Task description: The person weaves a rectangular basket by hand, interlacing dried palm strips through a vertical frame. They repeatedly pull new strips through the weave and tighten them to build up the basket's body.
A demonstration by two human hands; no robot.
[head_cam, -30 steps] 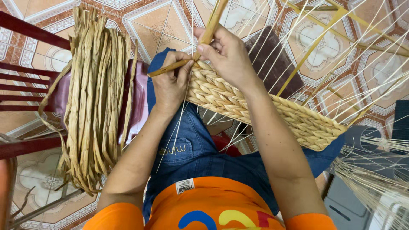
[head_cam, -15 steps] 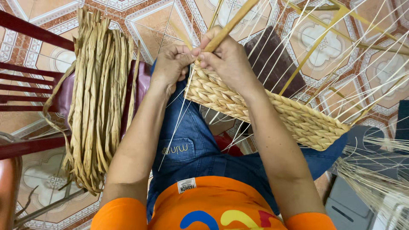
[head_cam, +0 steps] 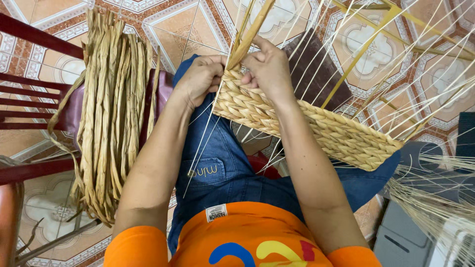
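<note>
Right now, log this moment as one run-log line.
left hand: grips woven band's end | right hand: pinches flat strand at woven band | straw bundle: draped over red chair

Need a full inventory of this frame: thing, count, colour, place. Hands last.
woven panel: one, tan, across the lap, running from upper centre to right
weaving strand: one, tan, rising from the panel's near end between both hands
thin spokes: many, pale, fanning up and right from the panel
fibre bundle: one, straw-coloured, draped over the chair at left
chair: one, dark red, left edge
tiled floor: patterned orange and white, background
jeans: blue, centre
shirt: orange, bottom
left hand: pinching the panel's end
right hand: gripping the strand at the panel's end
</note>
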